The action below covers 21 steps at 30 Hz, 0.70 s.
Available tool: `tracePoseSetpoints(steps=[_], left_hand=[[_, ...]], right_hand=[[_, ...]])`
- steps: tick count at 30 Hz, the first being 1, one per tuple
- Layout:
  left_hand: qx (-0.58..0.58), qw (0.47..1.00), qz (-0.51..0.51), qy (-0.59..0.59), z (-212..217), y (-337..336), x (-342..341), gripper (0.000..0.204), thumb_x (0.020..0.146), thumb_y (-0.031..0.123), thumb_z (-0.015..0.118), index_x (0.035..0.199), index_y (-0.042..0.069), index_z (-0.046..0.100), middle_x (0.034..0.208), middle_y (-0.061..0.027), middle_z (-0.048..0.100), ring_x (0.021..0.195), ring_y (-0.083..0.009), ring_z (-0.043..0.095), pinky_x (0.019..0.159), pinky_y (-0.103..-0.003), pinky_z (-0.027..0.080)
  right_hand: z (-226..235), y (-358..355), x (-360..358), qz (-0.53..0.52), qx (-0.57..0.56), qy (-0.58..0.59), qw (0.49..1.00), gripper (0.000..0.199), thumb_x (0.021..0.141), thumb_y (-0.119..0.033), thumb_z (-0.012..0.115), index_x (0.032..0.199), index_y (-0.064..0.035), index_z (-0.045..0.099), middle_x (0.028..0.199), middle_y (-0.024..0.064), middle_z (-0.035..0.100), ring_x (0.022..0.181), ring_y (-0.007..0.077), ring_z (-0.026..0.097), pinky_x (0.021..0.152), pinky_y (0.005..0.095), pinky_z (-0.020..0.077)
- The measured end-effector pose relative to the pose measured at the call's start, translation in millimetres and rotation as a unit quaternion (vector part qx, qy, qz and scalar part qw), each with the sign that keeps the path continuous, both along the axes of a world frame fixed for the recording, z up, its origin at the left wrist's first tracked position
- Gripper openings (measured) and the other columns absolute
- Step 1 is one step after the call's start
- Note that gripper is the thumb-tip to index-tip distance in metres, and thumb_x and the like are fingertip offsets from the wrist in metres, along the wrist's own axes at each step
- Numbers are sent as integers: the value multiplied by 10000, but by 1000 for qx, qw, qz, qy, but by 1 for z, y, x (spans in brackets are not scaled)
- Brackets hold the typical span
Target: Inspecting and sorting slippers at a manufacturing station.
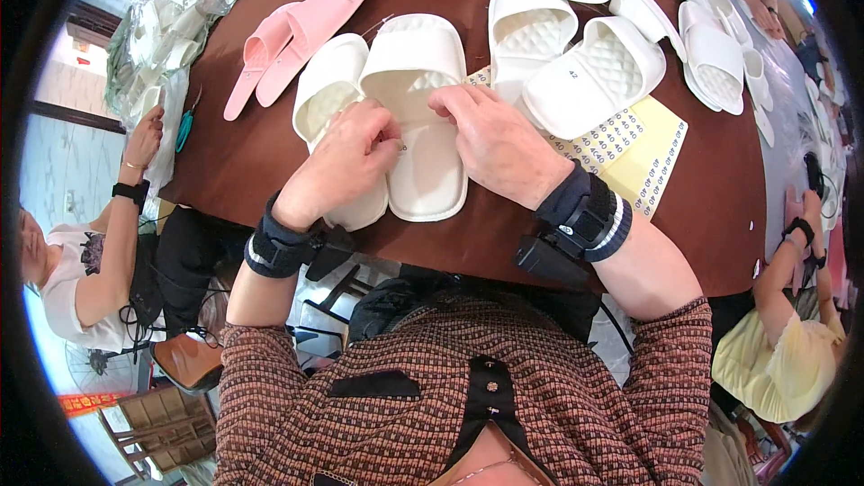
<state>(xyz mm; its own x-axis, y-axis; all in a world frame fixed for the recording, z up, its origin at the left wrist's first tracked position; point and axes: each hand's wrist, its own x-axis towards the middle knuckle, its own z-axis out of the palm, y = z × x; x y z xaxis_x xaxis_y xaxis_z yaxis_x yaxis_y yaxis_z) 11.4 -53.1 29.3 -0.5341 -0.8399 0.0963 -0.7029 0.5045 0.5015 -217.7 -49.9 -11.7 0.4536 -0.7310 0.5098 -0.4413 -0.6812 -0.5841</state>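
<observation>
Surface (243,162): brown. Wht slipper (425,184), 1 pc., ctr. of near edge, sole down, betw. both hands; 2nd wht slipper (333,63) alongside, to its L. L hand (355,157): fingers curled in narrow over the slippers; can't tell if anything's pinched. R hand (504,139): fingers bent, tips nr. strap's R edge; can't tell re: grip. Pink slippers (310,36), 1 pr., farther L. Sticker sheets (664,148), yellowish, R, partly under other wht slippers (567,85).

nearest slipper pair (428,157) on table (720,229); sticker sheets (663,146) right, bagged slippers (166,31) left
</observation>
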Motion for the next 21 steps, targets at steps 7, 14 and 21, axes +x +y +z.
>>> tracePoseSetpoints(steps=[7,14,21], left_hand=[[25,999,20,22,0,1,-2,72,842,64,612,884,13,582,928,-137,557,917,-315,556,820,-397,456],[-10,1000,26,14,-3,2,-5,75,834,65,617,888,30,579,940,-151,559,958,-365,548,844,-444,446],[-35,999,21,26,-9,1,-5,76,829,47,616,893,36,577,940,-147,558,941,-366,545,833,-447,445]], right_hand=[[0,1,0,-5,-2,-1,1000,268,863,2,517,1131,11,512,1069,219,610,1032,387,591,892,445,506],[1,1,1,-3,-2,7,1000,273,856,5,524,1129,7,509,1055,214,605,1022,386,589,886,445,507],[-1,0,1,-3,-10,12,1000,281,841,14,535,1121,2,507,1032,209,600,1015,387,588,880,447,508]])
